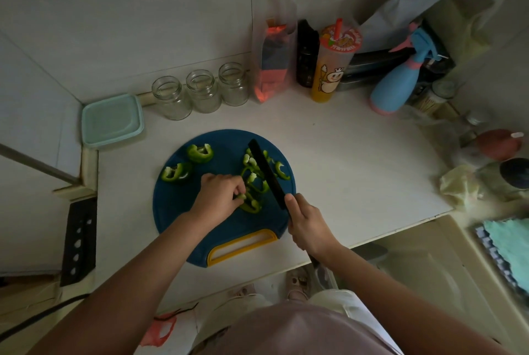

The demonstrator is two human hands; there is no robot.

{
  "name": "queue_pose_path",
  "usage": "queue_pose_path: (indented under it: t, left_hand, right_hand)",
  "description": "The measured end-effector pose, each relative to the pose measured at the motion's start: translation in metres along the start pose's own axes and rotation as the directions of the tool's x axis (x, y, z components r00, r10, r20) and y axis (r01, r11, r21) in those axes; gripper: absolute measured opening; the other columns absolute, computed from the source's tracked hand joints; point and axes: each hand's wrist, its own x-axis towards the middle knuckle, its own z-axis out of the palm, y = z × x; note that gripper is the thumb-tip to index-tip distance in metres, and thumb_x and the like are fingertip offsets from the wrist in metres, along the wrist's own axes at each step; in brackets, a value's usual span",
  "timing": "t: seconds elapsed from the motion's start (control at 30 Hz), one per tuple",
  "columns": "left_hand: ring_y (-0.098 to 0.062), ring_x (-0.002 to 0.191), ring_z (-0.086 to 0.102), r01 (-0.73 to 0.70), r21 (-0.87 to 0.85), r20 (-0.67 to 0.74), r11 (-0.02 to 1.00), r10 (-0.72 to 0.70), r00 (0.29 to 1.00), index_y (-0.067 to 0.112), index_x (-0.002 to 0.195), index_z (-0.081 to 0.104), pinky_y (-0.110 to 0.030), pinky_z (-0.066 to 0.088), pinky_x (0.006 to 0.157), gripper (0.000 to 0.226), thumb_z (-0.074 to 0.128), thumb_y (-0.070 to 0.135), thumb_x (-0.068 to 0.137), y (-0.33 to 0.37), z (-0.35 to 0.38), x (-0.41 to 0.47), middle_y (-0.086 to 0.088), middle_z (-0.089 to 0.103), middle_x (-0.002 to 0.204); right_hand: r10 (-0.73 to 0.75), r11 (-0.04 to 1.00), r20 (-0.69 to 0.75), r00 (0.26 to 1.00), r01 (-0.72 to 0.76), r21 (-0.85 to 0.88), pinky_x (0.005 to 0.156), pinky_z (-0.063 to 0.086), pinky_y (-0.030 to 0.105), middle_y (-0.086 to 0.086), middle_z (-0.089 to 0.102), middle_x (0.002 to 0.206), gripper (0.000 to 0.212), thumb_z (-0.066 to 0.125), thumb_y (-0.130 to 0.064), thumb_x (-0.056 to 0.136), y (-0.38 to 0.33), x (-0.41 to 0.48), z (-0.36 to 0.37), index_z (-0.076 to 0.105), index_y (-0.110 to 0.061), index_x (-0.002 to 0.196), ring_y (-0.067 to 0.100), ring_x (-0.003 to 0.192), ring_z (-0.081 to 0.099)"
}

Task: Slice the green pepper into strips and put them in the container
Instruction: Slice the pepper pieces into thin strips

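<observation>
A round blue cutting board [183, 211] with a yellow handle lies on the white counter. Green pepper pieces lie on it: two chunks at the left [176, 172], [201, 152], and cut strips [282, 171] beside the blade. My left hand [219, 197] holds a pepper piece [253, 200] down with curled fingers. My right hand [306, 223] grips the handle of a black knife [264, 167], whose blade rests over the pepper. A pale green lidded container [112, 119] stands at the back left corner of the counter.
Three empty glass jars [201, 91] line the back wall. To their right are a snack bag [272, 68], a dark bottle [307, 54], a drink cup [333, 62] and a blue spray bottle [400, 79]. Bags and jars crowd the right edge. A sink [446, 268] lies lower right.
</observation>
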Motion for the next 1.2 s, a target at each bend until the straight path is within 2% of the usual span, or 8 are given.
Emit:
queue_pose_path:
  t: [0.17,0.27,0.37,0.6,0.8,0.97,1.03,1.2]
  left_hand:
    - [-0.006,0.066,0.056,-0.094,-0.089,-0.114,0.992,0.083,0.990,0.017,0.078,0.061,-0.035,0.045,0.085,0.018,0.078,0.017,0.073,-0.008,-0.003,-0.018,0.012,0.062,0.072]
    - [-0.012,0.063,0.058,0.016,-0.147,-0.250,0.989,-0.053,0.967,0.011,0.086,0.063,-0.029,0.048,0.066,0.021,0.078,0.010,0.072,-0.006,-0.002,-0.029,0.008,0.058,0.067]
    - [-0.016,0.058,0.058,0.131,-0.074,-0.314,0.989,-0.148,0.938,0.012,0.089,0.064,-0.037,0.049,0.066,0.024,0.079,0.014,0.071,-0.002,0.006,-0.033,0.011,0.054,0.061]
    - [-0.018,0.065,0.066,0.208,-0.159,-0.222,0.965,-0.240,0.945,0.010,0.086,0.066,-0.039,0.051,0.074,0.024,0.078,0.027,0.074,0.009,0.020,-0.033,0.000,0.070,0.069]
    - [-0.012,0.080,0.065,0.212,-0.247,-0.096,0.945,-0.242,0.966,0.010,0.096,0.067,-0.018,0.043,0.071,0.030,0.080,0.021,0.071,0.003,0.018,-0.036,-0.001,0.072,0.086]
    - [-0.013,0.066,0.063,0.066,-0.177,-0.190,0.982,-0.100,0.977,0.014,0.078,0.068,-0.042,0.053,0.068,0.022,0.085,0.014,0.063,-0.008,0.022,-0.036,0.004,0.068,0.071]
    - [-0.014,0.064,0.063,0.046,-0.139,-0.213,0.989,-0.075,0.974,0.017,0.073,0.067,-0.041,0.051,0.066,0.024,0.087,0.014,0.059,-0.010,0.024,-0.035,0.006,0.066,0.069]
    - [-0.021,0.087,0.061,0.105,-0.129,-0.264,0.986,-0.136,0.955,0.017,0.077,0.072,-0.042,0.044,0.081,0.025,0.088,0.018,0.057,-0.012,0.025,-0.033,-0.003,0.061,0.091]
  right_hand:
    - [-0.007,1.000,0.036,0.999,0.007,0.017,0.050,0.036,0.026,-0.002,0.045,0.061,0.044,0.031,-0.049,0.099,0.002,-0.008,-0.002,0.047,-0.008,0.096,0.003,0.042,0.044]
    - [-0.005,0.999,0.062,0.998,0.003,0.034,0.051,0.036,0.026,-0.001,0.044,0.058,0.048,0.032,-0.048,0.099,0.003,-0.010,0.001,0.047,-0.003,0.101,0.003,0.041,0.044]
    - [-0.030,1.000,0.079,0.996,0.030,-0.004,0.058,0.040,0.036,-0.001,0.045,0.060,0.044,0.032,-0.049,0.098,0.003,-0.011,0.011,0.045,-0.008,0.089,0.007,0.048,0.045]
    - [-0.020,0.998,0.116,0.993,0.026,-0.051,0.068,0.045,0.045,0.001,0.047,0.067,0.037,0.030,-0.048,0.099,0.009,-0.015,0.029,0.040,-0.018,0.080,0.022,0.065,0.050]
    - [-0.038,0.991,0.150,0.988,0.056,-0.121,0.065,0.037,0.033,-0.005,0.042,0.069,0.032,0.029,-0.041,0.101,0.010,-0.011,0.035,0.040,-0.018,0.082,0.010,0.060,0.044]
    - [-0.057,0.991,0.151,0.987,0.074,-0.112,0.062,0.038,0.034,0.000,0.044,0.066,0.034,0.029,-0.044,0.101,0.006,-0.010,0.037,0.038,-0.019,0.079,0.017,0.060,0.046]
    - [-0.085,0.982,0.161,0.983,0.110,-0.153,0.060,0.036,0.028,0.001,0.045,0.064,0.034,0.029,-0.045,0.101,0.005,-0.011,0.036,0.037,-0.019,0.081,0.016,0.059,0.046]
    - [-0.113,0.969,0.164,0.980,0.144,-0.198,0.053,0.033,0.021,-0.001,0.044,0.063,0.032,0.029,-0.042,0.101,0.005,-0.011,0.035,0.038,-0.017,0.084,0.010,0.056,0.043]
